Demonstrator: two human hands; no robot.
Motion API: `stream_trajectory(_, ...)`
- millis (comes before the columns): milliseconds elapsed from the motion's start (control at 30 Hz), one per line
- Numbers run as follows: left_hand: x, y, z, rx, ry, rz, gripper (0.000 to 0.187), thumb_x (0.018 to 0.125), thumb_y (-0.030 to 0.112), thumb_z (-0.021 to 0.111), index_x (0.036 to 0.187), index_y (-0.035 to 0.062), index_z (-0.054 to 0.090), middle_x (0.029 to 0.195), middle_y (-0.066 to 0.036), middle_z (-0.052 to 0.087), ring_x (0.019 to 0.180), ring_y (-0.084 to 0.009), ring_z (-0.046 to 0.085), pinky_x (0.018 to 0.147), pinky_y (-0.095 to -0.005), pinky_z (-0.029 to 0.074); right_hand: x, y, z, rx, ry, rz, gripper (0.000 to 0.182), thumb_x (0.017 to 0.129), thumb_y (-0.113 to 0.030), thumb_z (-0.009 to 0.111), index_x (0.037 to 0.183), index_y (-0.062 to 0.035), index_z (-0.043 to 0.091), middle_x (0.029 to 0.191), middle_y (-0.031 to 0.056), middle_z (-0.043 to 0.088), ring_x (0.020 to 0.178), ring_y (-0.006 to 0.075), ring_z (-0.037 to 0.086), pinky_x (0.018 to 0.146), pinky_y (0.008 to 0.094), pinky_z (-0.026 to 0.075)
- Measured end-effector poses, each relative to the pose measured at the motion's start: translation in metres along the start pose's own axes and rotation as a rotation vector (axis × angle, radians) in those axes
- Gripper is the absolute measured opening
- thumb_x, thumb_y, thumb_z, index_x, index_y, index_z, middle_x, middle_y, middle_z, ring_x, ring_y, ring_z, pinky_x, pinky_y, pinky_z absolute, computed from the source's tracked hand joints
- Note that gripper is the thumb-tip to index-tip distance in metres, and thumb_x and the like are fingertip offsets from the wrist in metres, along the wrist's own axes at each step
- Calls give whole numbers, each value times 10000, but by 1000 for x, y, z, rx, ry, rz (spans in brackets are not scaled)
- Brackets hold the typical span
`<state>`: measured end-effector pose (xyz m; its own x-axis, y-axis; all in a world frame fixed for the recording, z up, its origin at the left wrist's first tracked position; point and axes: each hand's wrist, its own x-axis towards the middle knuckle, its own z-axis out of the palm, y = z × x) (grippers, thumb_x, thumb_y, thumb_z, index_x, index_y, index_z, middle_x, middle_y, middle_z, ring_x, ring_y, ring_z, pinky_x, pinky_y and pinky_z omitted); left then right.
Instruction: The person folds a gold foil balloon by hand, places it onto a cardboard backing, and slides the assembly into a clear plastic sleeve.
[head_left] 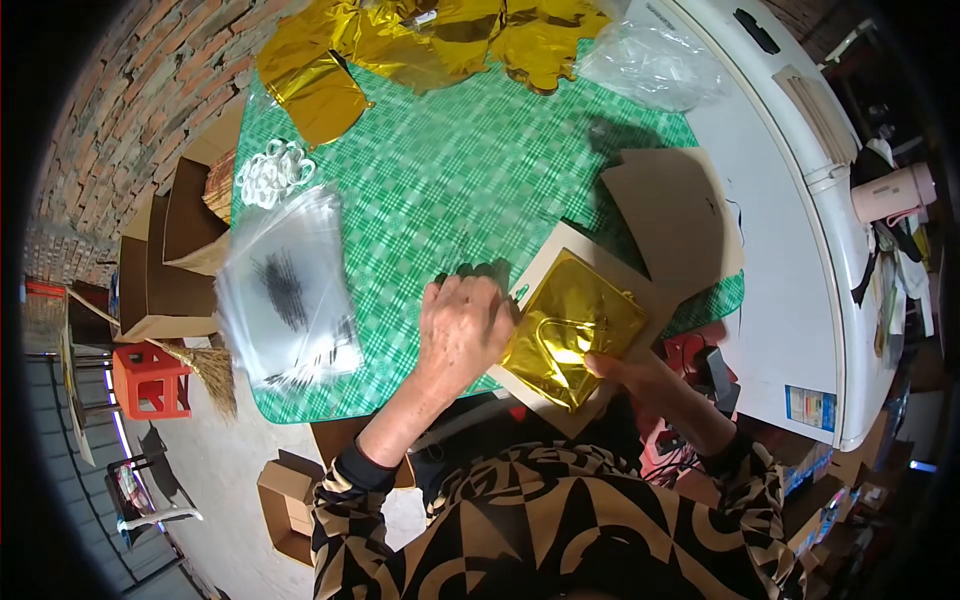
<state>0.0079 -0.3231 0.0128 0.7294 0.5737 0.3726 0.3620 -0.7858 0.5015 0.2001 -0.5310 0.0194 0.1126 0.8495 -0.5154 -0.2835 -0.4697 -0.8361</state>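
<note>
A folded gold foil piece (572, 322), which looks like a deflated foil balloon, lies flat on a beige cardboard sheet (570, 238) at the table's near edge. My right hand (622, 372) grips both at the lower right, its thumb on top of the foil and its other fingers hidden beneath the card. Beside the card's left edge is my left hand (463, 325), fingers curled in and knuckles up. Whatever its fingertips hold is hidden from me. A small green print (522, 291) shows on the card near those fingers.
The table has a green checked cover (430, 170). On it lie clear plastic bags (300, 290), white rings (275, 172), more gold foil (420, 45), crumpled clear plastic (655, 65) and cardboard sheets (680, 215). A white refrigerator (775, 250) borders the right; open cartons (185, 240) stand left.
</note>
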Motion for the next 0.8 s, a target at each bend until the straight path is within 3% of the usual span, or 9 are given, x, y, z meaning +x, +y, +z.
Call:
stream_trajectory(367, 19, 2, 4, -26, -2, 44, 114, 805, 58, 718, 833, 30, 610, 757, -134, 642, 750, -358, 635, 714, -472, 522, 4, -15, 5, -10, -38, 119, 467, 1051, -326, 641, 1356, 22, 583, 1192, 89, 680, 962, 150, 695, 778, 292, 594)
stream_trajectory(667, 17, 4, 3, -7, 22, 80, 123, 796, 51, 706, 853, 27, 600, 757, -135, 636, 739, -358, 639, 688, -467, 527, 8, -8, 7, 15, -26, -8, 451, 1032, -324, 654, 1323, 19, 622, 1215, 67, 680, 1122, 145, 602, 1011, 304, 453)
stream_trajectory(800, 18, 3, 7, 9, -5, 14, 122, 810, 64, 699, 867, 27, 598, 757, -140, 643, 746, -358, 654, 689, -464, 533, 7, -10, 4, -20, -23, 23, 445, 1031, -306, 657, 1332, 20, 620, 1231, 69, 676, 1133, 143, 606, 1011, 305, 460)
